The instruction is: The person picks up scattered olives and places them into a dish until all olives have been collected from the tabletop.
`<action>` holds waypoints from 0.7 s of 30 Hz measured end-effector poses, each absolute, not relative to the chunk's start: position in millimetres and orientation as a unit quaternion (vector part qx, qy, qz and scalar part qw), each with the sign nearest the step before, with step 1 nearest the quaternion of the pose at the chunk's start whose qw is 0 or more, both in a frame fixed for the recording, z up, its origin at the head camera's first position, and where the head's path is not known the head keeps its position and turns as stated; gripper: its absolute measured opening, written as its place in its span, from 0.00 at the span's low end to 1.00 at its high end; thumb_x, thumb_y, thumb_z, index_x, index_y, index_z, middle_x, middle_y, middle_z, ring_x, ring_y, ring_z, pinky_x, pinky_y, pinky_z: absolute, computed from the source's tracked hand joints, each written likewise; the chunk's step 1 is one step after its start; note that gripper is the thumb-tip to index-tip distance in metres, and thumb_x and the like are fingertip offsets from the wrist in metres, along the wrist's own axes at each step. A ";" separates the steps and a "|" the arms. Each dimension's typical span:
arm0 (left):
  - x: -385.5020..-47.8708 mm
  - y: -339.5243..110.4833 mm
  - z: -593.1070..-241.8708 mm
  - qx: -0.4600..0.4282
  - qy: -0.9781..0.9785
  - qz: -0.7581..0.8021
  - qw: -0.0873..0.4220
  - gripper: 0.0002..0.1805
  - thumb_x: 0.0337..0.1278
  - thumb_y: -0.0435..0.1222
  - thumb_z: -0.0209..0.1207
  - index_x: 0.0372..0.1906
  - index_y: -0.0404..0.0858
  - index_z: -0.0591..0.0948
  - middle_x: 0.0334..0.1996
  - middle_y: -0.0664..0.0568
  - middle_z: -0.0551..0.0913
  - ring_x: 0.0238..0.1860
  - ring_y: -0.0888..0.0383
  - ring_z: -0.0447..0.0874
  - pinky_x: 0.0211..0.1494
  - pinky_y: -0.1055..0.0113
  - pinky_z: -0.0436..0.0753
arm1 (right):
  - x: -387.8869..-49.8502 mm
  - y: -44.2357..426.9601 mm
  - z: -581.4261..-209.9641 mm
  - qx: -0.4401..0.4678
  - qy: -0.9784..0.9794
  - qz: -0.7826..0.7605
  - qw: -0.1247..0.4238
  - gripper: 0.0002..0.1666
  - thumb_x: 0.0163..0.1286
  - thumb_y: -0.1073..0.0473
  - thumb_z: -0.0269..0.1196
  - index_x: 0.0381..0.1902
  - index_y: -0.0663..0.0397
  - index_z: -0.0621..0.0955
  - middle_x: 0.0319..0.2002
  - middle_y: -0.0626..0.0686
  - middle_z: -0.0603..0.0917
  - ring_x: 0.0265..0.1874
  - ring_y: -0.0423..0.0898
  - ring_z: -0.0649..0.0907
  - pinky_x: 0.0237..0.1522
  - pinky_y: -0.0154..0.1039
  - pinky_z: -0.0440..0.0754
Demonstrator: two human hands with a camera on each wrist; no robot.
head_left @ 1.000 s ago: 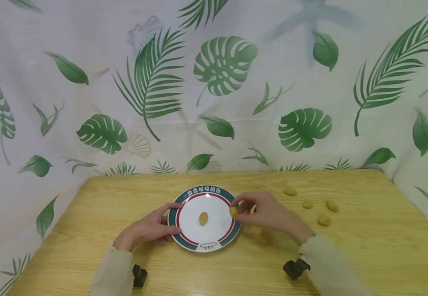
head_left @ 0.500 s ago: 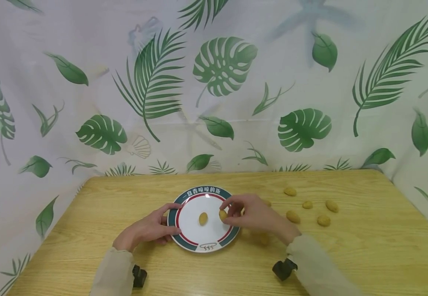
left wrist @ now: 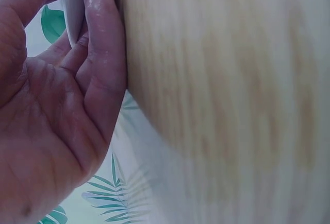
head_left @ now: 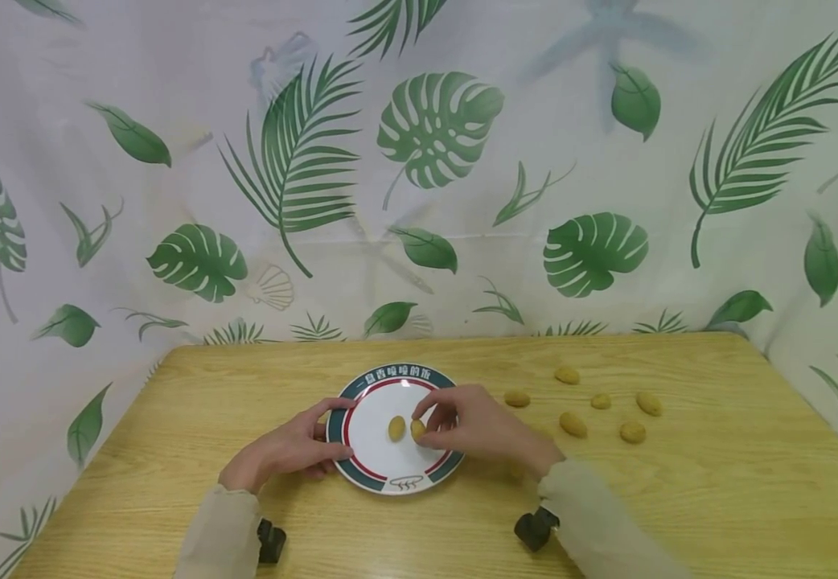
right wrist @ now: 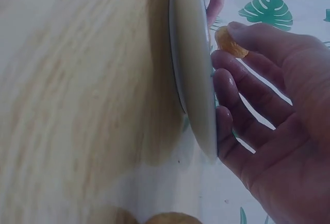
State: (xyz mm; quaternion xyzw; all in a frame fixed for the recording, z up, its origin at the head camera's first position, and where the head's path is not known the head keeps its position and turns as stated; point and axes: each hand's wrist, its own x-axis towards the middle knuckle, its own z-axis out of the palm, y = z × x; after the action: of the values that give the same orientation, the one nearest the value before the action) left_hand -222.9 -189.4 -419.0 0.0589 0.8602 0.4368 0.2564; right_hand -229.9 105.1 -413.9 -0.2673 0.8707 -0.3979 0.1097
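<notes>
A white plate (head_left: 383, 458) with a dark green rim and a red ring stands on the table. My left hand (head_left: 292, 442) grips its left rim, and the left wrist view has fingers at the plate's edge (left wrist: 75, 7). Between thumb and fingertip, my right hand (head_left: 466, 422) pinches a small yellow-brown oval piece (head_left: 417, 431), low over the plate's right half. Close up in the right wrist view this oval piece (right wrist: 230, 42) looks wrinkled and golden. Another oval piece (head_left: 396, 429) lies on the plate just left of it.
Several similar oval pieces (head_left: 573, 425) lie scattered on the wooden table (head_left: 716, 482) to the right of the plate. One is partly hidden behind my right forearm. A leaf-print cloth (head_left: 491, 265) hangs behind the table.
My right hand has moved left from the plate's right rim with the oval piece, close beside the one lying there. My left hand and the plate have hardly moved.
</notes>
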 end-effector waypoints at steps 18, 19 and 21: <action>-223.0 -189.5 -420.2 0.050 0.860 0.435 0.260 0.39 0.64 0.40 0.68 0.76 0.51 0.63 0.35 0.49 0.83 0.28 0.56 0.81 0.34 0.67 0.80 | -232.2 99.7 -420.1 -0.258 0.878 -0.377 0.146 0.10 0.66 0.56 0.72 0.45 0.43 0.86 0.31 0.42 0.85 0.32 0.41 0.82 0.34 0.32 0.80; -222.9 -189.3 -419.9 0.050 0.861 0.435 0.260 0.39 0.64 0.40 0.68 0.76 0.51 0.63 0.35 0.49 0.83 0.28 0.56 0.81 0.34 0.67 0.80 | -232.2 99.4 -420.2 -0.257 0.878 -0.376 0.147 0.10 0.66 0.56 0.72 0.45 0.43 0.86 0.31 0.42 0.85 0.32 0.41 0.82 0.34 0.33 0.80; -222.7 -189.0 -419.3 0.050 0.861 0.435 0.260 0.39 0.64 0.40 0.68 0.76 0.51 0.63 0.35 0.49 0.83 0.28 0.56 0.80 0.33 0.67 0.80 | -232.2 98.9 -419.9 -0.258 0.879 -0.373 0.147 0.10 0.65 0.56 0.72 0.45 0.43 0.86 0.30 0.42 0.85 0.32 0.41 0.81 0.34 0.33 0.80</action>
State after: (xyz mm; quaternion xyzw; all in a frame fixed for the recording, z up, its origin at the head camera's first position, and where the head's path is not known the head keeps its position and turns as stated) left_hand -222.7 -189.0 -419.3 0.0504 0.8610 0.4345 0.2595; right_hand -232.2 98.9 -419.9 -0.2576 0.8791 -0.3732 0.1470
